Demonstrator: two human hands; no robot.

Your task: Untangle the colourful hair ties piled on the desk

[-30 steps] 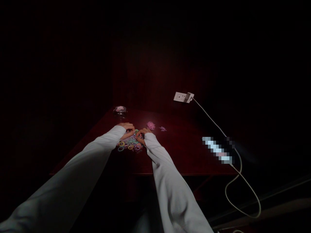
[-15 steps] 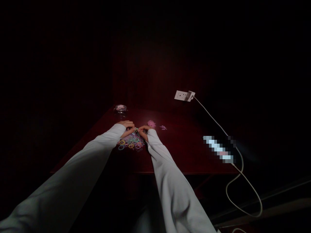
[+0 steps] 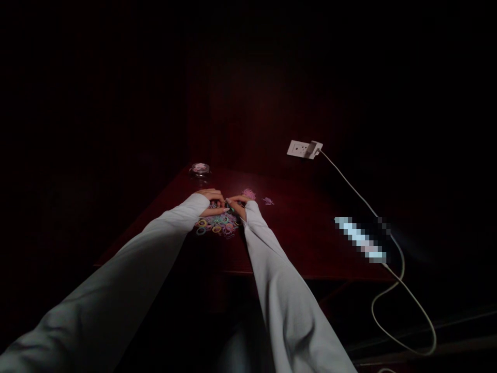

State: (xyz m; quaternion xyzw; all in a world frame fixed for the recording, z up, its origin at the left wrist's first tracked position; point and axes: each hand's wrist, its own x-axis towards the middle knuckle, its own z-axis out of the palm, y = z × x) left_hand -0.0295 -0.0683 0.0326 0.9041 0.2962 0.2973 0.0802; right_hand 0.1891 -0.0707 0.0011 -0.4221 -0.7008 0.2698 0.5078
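Note:
A mixed pile of small coloured bands and rings (image 3: 219,224) lies on the dark red table (image 3: 295,243). Over its far edge, my left hand (image 3: 213,200) has its fingers bent and its thumb stretched toward the right. My right hand (image 3: 238,203) meets it there, fingertips nearly touching. Something small and greenish shows between the fingertips, too tiny to make out. Just beyond my right hand is a small heap of pink bands (image 3: 249,194), with a smaller purple bunch (image 3: 267,201) to its right.
A round clear container with pink contents (image 3: 200,169) stands at the table's far left. A pixelated bright device (image 3: 361,240) lies at the right, its white cable (image 3: 349,184) running to a wall socket (image 3: 298,148). The surroundings are very dark.
The whole view has shifted, so the scene appears slightly further right and mostly a little higher. My left thumb and fingers are spread a bit wider; both hands remain over the pile.

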